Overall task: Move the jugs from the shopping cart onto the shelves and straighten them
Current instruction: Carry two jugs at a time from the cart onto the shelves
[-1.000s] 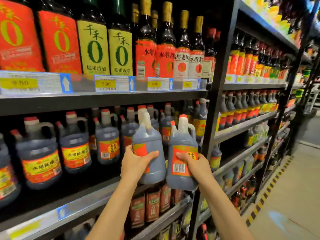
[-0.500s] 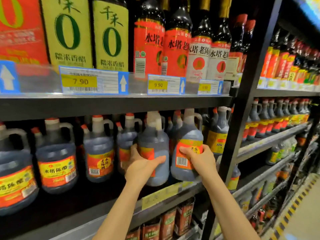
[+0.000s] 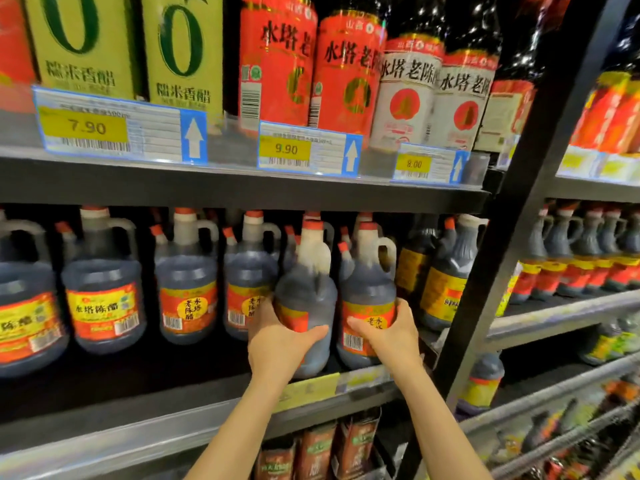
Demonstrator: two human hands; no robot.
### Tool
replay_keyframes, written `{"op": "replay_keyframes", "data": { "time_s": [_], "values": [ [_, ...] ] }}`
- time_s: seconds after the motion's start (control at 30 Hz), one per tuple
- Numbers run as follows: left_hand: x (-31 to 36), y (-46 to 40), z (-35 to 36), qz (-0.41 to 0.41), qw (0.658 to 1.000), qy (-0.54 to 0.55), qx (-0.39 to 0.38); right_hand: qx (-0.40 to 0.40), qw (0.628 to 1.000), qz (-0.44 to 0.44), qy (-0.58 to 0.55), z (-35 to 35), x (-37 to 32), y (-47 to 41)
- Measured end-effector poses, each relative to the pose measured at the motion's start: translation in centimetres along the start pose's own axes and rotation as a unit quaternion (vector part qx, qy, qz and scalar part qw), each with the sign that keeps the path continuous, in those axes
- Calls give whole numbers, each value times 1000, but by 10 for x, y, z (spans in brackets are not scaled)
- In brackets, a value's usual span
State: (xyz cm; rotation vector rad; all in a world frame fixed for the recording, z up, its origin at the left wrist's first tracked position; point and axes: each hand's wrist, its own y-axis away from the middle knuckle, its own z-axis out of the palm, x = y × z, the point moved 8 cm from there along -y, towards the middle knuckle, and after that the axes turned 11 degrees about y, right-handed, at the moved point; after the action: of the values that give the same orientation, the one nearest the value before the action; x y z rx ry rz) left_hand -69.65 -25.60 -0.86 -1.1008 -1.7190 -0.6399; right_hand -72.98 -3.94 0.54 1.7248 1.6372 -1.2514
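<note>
Two dark vinegar jugs with red caps and red-orange labels stand at the front of the middle shelf point(image 3: 138, 441). My left hand point(image 3: 277, 341) grips the left jug point(image 3: 308, 292) around its lower body; its label faces away to the left. My right hand point(image 3: 391, 334) grips the right jug point(image 3: 369, 289) low on its label, handle to the right, label facing me. The two jugs stand side by side, almost touching. The shopping cart is out of view.
More jugs of the same kind point(image 3: 187, 296) line the shelf to the left, and darker yellow-labelled jugs point(image 3: 446, 289) stand to the right. The upper shelf point(image 3: 242, 188) hangs close above the caps. A black upright post point(image 3: 485, 289) borders the bay at right.
Both hands carried the two jugs forward from in front of the shelving into the shelf opening and lowered them onto its front edge. My view has moved closer to the shelf.
</note>
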Motion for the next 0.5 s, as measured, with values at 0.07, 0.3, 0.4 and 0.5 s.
{"op": "replay_keyframes", "data": {
  "time_s": [0.07,0.3,0.4,0.5],
  "values": [
    [-1,-1,4,1,1000,-5,12,-17,1000,-6,-7,1,4,-1],
    [4,-3,15,25,997,-71,19,-78,996,-19,27,-1,6,-3],
    [3,-9,20,29,994,-109,1,-99,994,-10,35,-1,9,-5],
    [1,-7,22,31,994,-109,6,-112,993,-4,39,0,10,-6]
  ]
}}
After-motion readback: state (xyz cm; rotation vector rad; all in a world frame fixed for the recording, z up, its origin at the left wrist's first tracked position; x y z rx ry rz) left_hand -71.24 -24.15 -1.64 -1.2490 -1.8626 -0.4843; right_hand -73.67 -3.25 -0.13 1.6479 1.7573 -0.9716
